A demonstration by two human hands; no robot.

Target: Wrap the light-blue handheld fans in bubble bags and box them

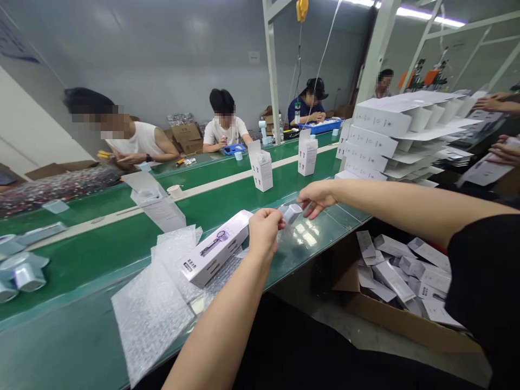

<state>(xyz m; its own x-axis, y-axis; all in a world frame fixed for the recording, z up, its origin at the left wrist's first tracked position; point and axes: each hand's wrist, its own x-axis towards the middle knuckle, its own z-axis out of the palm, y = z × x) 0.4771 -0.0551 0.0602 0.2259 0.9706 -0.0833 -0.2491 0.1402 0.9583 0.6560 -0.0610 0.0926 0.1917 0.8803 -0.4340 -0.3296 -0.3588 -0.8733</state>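
Observation:
My left hand (265, 230) pinches a clear bag (283, 232), its fingers closed. A pale blue plastic part (292, 213) sits at the mouth of the bag, beside those fingertips. Just to the right is my right hand (319, 197), its fingers apart and slightly curled, the fingertips close to the blue part; whether they touch it I cannot tell. A closed white box (217, 246) with a purple device printed on it lies by my left wrist. Under and beside it are flat sheets of bubble wrap (152, 314), possibly bags.
Open white boxes (262, 170) stand on the green conveyor belt (207, 208). More pale blue parts (28, 273) lie at left. White cartons (369, 146) are stacked at right. A cardboard box (390, 319) full of white boxes sits below. Co-workers (225, 127) sit opposite; another person's hands show at far right.

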